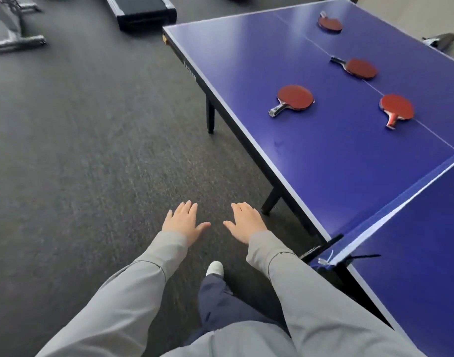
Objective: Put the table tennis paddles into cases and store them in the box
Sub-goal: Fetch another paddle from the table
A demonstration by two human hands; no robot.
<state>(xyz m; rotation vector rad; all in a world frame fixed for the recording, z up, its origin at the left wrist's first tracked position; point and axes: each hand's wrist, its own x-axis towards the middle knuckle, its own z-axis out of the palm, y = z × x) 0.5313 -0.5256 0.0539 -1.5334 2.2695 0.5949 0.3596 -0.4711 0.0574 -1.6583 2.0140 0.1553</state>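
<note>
Dark carpet surrounds the blue tabletop (310, 150), where four paddles (295, 97) lie apart. Both hands (186, 222) hover beside it, flat and empty. Best start with the nearest paddle, gripped by its handle.

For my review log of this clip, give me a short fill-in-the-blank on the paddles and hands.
1. ____ paddles lie on the blue table.
2. Every paddle shows its ____ face up.
3. The left hand and right hand hold ____.
4. The hands hover over the ____, beside the table.

Missing words: four; red; nothing; floor
</note>
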